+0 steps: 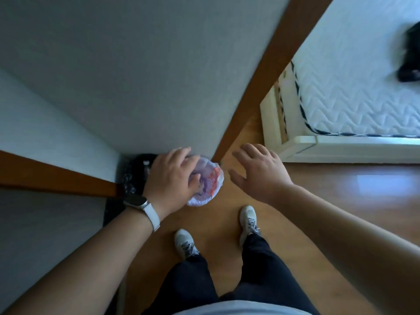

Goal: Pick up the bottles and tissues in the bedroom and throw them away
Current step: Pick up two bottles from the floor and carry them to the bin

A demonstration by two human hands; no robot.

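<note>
Tissue-like crumpled stuff (205,181), pale purple with an orange-red patch, lies inside the small bin (200,202), which has a white liner folded over its rim; whether it is tissue or wrapping is too blurred to tell. The left hand (170,178) hangs directly over that bin, back upward, fingers bent down towards the opening and thumb across the contents; the palm side is hidden, so I cannot tell whether it grips anything. The right hand (259,171) hovers beside the bin, over the floor, fingers spread and straight, holding nothing. A watch (136,202) with a white strap sits on the left wrist.

Just behind the left hand stands a black-bagged bin (134,176), tucked in the corner and largely covered by the hand; a pale capped shape (146,165) shows in it (possibly a bottle, though it is too small to be sure).

Below the hands, two white shoes (184,243) and dark trousers (261,269) stand on the wooden floor (318,201); a grey wall (136,76) edged by brown wooden trim (261,76) rises ahead. To the right is a white bed frame (341,146) with a quilted mattress (352,87), cut off by the picture's edge; a dark blurred object (410,53) lies on it.
</note>
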